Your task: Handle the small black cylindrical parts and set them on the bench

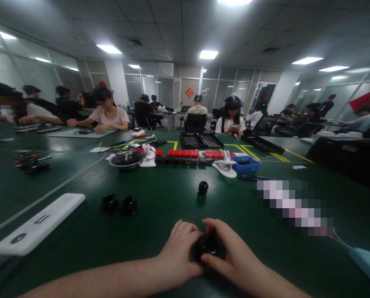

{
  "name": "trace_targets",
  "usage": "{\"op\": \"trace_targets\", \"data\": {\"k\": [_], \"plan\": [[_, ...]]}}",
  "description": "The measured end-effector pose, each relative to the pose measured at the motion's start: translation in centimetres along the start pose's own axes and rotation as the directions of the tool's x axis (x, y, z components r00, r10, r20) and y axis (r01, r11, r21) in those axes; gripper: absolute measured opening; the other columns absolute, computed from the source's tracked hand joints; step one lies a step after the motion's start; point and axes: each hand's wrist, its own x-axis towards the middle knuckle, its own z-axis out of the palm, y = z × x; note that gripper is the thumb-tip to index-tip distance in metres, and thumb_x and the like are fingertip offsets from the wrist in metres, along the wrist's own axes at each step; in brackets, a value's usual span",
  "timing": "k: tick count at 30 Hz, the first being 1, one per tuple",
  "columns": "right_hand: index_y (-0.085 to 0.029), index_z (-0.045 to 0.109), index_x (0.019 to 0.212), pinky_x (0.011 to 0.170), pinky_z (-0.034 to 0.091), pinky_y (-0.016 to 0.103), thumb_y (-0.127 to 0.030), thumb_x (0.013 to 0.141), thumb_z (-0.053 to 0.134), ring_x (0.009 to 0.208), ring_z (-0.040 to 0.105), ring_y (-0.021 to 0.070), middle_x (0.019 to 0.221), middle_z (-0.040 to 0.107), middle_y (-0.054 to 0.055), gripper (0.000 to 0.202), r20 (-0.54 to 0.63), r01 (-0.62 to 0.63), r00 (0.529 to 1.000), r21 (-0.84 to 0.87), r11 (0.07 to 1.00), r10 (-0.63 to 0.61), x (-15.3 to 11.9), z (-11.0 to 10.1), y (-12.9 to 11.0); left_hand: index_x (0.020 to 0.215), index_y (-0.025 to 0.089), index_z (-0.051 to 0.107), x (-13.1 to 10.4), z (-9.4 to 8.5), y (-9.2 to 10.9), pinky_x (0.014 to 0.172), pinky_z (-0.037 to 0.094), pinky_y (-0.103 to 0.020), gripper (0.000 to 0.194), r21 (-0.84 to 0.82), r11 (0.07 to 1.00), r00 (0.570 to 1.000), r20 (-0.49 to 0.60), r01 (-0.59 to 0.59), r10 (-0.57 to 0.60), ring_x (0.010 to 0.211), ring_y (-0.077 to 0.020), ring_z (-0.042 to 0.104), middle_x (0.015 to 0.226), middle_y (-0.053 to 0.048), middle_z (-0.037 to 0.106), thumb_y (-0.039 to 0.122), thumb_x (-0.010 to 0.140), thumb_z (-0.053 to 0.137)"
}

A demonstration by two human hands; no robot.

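On the green table a black ring-shaped part (210, 244) lies between my two hands, low in the view. My right hand (234, 250) curves round it from the right, thumb and fingers on its sides. Against its left side rests my left hand (180, 250), fingers bent, their tips partly hidden. A similar black part (203, 188) stands alone farther forward. Two more, a left one (109, 203) and a right one (129, 205), sit side by side to the left.
A white long device (40, 223) lies at the left. Across the table are a round dark tray (126, 160), a red strip (183, 153), a white clamp-like piece (225, 165) and a blue bin (246, 164). Several people sit beyond. A blurred-out object is at the right.
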Motion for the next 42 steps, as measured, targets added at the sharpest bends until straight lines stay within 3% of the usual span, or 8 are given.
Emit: {"op": "trace_targets", "data": {"k": [3, 7, 12, 17, 24, 31, 38, 42], "plan": [[-0.018, 0.041, 0.118, 0.088, 0.043, 0.039, -0.015, 0.068, 0.060, 0.100, 0.053, 0.0231, 0.109, 0.055, 0.010, 0.053, -0.003, 0.069, 0.998, 0.018, 0.997, -0.069, -0.1, -0.1, 0.0, 0.090, 0.017, 0.058, 0.0, 0.0, 0.2, 0.085, 0.035, -0.037, 0.034, 0.030, 1.000, 1.000, -0.002, 0.005, -0.005, 0.089, -0.0219, 0.049, 0.092, -0.003, 0.056, 0.030, 0.062, 0.072], [-0.021, 0.037, 0.122, 0.093, 0.040, 0.038, -0.009, 0.070, 0.054, 0.107, 0.050, 0.0210, 0.116, 0.051, 0.009, 0.056, 0.021, 0.160, 0.987, 0.034, 0.986, -0.161, -0.4, -0.3, -0.3, 0.095, 0.020, 0.058, 0.0, -0.4, 0.5, 0.074, 0.037, -0.034, 0.036, 0.039, 0.999, 0.998, 0.048, 0.036, -0.038, 0.082, -0.0216, 0.051, 0.086, -0.002, 0.059, 0.033, 0.064, 0.070], [-0.017, 0.037, 0.123, 0.094, 0.039, 0.040, -0.014, 0.066, 0.062, 0.109, 0.048, 0.0240, 0.120, 0.049, 0.011, 0.062, 0.043, 0.104, 0.994, -0.002, 0.995, -0.104, -0.3, -0.3, -0.4, 0.090, 0.019, 0.058, 0.0, -0.4, 0.4, 0.073, 0.035, -0.032, 0.031, 0.060, 0.998, 0.997, 0.070, 0.014, -0.018, 0.082, -0.0209, 0.050, 0.087, -0.001, 0.059, 0.035, 0.066, 0.069], [-0.017, 0.044, 0.117, 0.087, 0.044, 0.040, -0.019, 0.067, 0.063, 0.099, 0.053, 0.0242, 0.109, 0.054, 0.010, 0.053, 0.011, -0.001, 1.000, -0.026, 1.000, 0.001, 0.0, -0.3, -0.2, 0.090, 0.021, 0.056, 0.0, -0.3, 0.5, 0.071, 0.034, -0.030, 0.028, 0.074, 0.997, 0.997, 0.076, -0.018, 0.012, 0.080, -0.0199, 0.050, 0.085, 0.001, 0.059, 0.036, 0.069, 0.066], [-0.019, 0.038, 0.122, 0.093, 0.040, 0.040, -0.010, 0.068, 0.054, 0.106, 0.050, 0.0231, 0.116, 0.052, 0.010, 0.057, -0.004, 0.127, 0.992, 0.023, 0.992, -0.127, -0.4, -0.6, -0.5, 0.091, 0.021, 0.056, 0.0, -0.4, 0.5, 0.070, 0.034, -0.031, 0.030, 0.076, 0.997, 0.998, 0.069, -0.009, 0.003, 0.079, -0.0199, 0.050, 0.084, 0.001, 0.058, 0.036, 0.068, 0.068], [-0.016, 0.043, 0.119, 0.089, 0.042, 0.039, -0.018, 0.063, 0.066, 0.102, 0.051, 0.0248, 0.113, 0.052, 0.011, 0.062, 0.052, -0.033, 0.998, -0.023, 0.999, 0.035, 0.1, -0.4, -0.7, 0.088, 0.020, 0.056, 0.0, -0.1, 0.2, 0.071, 0.033, -0.030, 0.030, 0.077, 0.996, 0.997, 0.070, -0.034, 0.028, 0.079, -0.0194, 0.050, 0.083, 0.001, 0.058, 0.037, 0.067, 0.069], [-0.018, 0.042, 0.118, 0.091, 0.042, 0.038, -0.009, 0.065, 0.054, 0.104, 0.052, 0.0230, 0.113, 0.054, 0.010, 0.055, 0.049, 0.102, 0.993, 0.020, 0.995, -0.103, -0.3, -0.8, -1.1, 0.092, 0.021, 0.055, 0.0, -0.3, 0.3, 0.072, 0.034, -0.031, 0.031, 0.088, 0.996, 0.997, 0.076, -0.022, 0.015, 0.081, -0.0204, 0.050, 0.087, 0.000, 0.058, 0.037, 0.068, 0.067], [-0.017, 0.039, 0.124, 0.095, 0.037, 0.041, -0.018, 0.065, 0.063, 0.111, 0.047, 0.0261, 0.122, 0.049, 0.012, 0.064, 0.090, 0.067, 0.994, -0.003, 0.998, -0.066, -0.2, -0.8, -1.0, 0.090, 0.019, 0.055, 0.0, -0.2, 0.1, 0.075, 0.034, -0.032, 0.034, 0.103, 0.994, 0.997, 0.075, -0.022, 0.014, 0.084, -0.0211, 0.050, 0.089, -0.001, 0.059, 0.042, 0.067, 0.068]]}}
